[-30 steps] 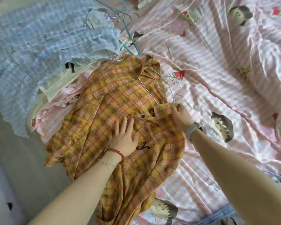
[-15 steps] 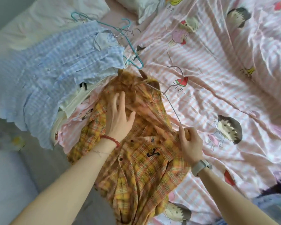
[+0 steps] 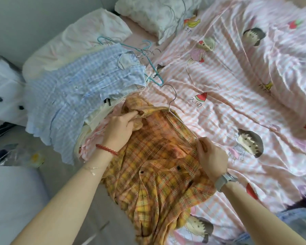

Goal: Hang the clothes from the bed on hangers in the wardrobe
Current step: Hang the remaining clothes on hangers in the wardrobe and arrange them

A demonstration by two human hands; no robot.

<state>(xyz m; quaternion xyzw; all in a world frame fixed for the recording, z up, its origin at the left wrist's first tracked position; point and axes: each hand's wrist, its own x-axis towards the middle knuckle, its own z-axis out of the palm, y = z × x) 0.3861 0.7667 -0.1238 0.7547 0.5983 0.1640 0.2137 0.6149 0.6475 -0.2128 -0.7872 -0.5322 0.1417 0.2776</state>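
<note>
While the yellow plaid shirt (image 3: 159,156) lay on the bed (image 3: 237,85), we worked both hands into it.
Our left hand (image 3: 119,129) bunched its collar — our right hand (image 3: 211,156) pinched its shoulder over the wire hanger (image 3: 173,103).

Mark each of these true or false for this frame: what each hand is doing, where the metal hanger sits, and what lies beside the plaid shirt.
1. The left hand grips the collar of the yellow plaid shirt. True.
2. The right hand rests flat on the bedsheet. False: it pinches the shirt's shoulder fabric.
3. The metal hanger has its hook sticking out above the collar. True.
4. The blue checked shirt lies right of the plaid shirt. False: it lies on its left.
5. The teal hangers hang in a wardrobe. False: they lie on the bed.
</note>
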